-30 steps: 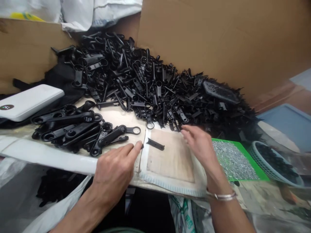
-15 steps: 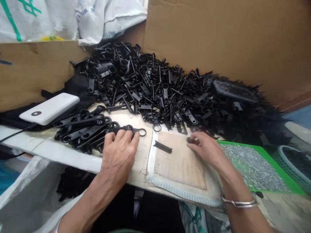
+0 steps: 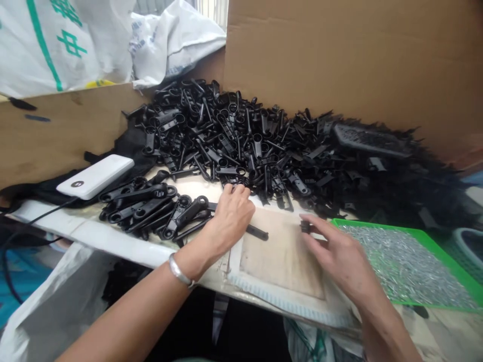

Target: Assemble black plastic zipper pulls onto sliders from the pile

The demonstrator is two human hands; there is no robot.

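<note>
My left hand [image 3: 234,213] reaches to the near edge of the big pile of black plastic parts [image 3: 226,130]; its fingers are bent, and their tips and anything between them are hidden. A flat black strip [image 3: 257,232] lies on the tan pad [image 3: 283,256], just right of that hand. Over the pad's right side, my right hand [image 3: 330,246] pinches a small dark piece [image 3: 305,227] between thumb and fingers. Several longer black parts with ring ends [image 3: 151,203] are heaped to the left of my left hand.
A green tray [image 3: 400,229] of small silvery metal pieces stands at the right. A white power bank [image 3: 96,177] with a black cable lies at the left. Cardboard walls [image 3: 339,55] rise behind the pile. A teal basket [image 3: 468,251] is at the far right.
My left hand has moved right and away from the left heap to the big pile's edge. My right hand still holds the small dark piece. The view has shifted slightly.
</note>
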